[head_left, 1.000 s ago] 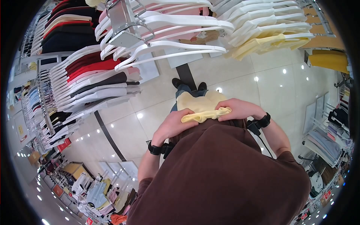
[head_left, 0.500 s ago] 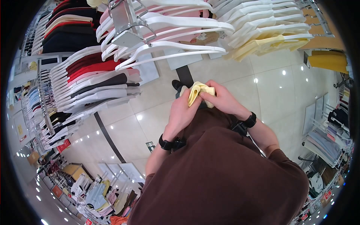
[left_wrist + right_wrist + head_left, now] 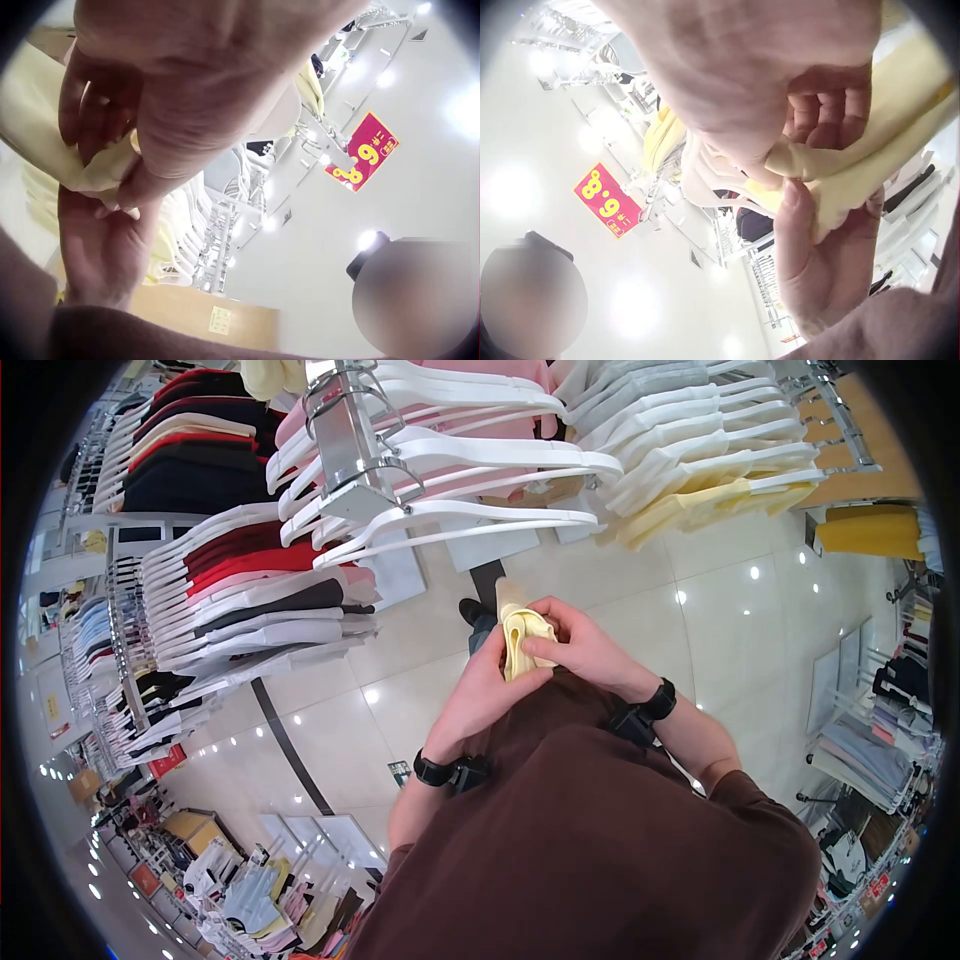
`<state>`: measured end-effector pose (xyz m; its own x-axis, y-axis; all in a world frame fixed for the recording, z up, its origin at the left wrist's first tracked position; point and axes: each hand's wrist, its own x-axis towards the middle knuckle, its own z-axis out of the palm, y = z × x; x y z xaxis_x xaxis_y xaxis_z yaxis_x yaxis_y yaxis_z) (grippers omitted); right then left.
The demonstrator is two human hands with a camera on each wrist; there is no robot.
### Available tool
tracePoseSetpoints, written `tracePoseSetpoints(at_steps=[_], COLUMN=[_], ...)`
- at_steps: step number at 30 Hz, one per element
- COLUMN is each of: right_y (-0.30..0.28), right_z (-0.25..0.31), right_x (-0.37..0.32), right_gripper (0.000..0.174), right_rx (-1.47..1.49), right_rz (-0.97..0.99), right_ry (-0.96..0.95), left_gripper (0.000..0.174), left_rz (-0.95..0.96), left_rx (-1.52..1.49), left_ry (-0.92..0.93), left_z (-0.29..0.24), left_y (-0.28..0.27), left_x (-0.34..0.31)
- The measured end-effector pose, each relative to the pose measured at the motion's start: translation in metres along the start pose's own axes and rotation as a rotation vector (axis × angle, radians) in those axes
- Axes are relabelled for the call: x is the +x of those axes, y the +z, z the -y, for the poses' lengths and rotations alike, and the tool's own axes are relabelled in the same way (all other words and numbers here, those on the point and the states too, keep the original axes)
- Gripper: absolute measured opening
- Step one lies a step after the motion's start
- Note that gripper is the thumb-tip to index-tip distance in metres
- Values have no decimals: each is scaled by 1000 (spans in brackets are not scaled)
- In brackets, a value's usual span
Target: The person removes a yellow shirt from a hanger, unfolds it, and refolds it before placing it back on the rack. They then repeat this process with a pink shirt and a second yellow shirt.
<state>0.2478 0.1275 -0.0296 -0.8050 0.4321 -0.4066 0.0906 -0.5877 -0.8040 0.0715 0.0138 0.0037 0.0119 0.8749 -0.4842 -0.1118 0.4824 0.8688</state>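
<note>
item: folded yellow cloth (image 3: 524, 638), held before your body, between both hands. your left hand (image 3: 482, 688) gripped it from 7 o'clock; your right hand (image 3: 588, 648) pinched it from 3 o'clock. white hangers (image 3: 450, 512) hung at 12 o'clock.

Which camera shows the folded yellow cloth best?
The head view: the yellow cloth shows as a folded bundle, held between the left hand and the right hand. Both wrist views show only close, blurry parts of it behind fingers.
</note>
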Motion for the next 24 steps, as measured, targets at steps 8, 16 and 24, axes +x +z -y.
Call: tracePoseSetpoints(at_steps=[8,16,24], right_y=[-8,-14,13], right_z=[-2,2,14], right_x=[-2,-3,-14], right_gripper=[41,41,90], right_rx=[65,126,-637], right_rz=[120,284,62], right_ry=[98,111,-215], left_gripper=[65,37,59], left_rz=[-187,-288,-277], left_rx=[559,603,19], left_ry=[-47,69,176], left_z=[-27,-24,-17], left_y=[3,-8,-8], left_x=[-14,-16,1])
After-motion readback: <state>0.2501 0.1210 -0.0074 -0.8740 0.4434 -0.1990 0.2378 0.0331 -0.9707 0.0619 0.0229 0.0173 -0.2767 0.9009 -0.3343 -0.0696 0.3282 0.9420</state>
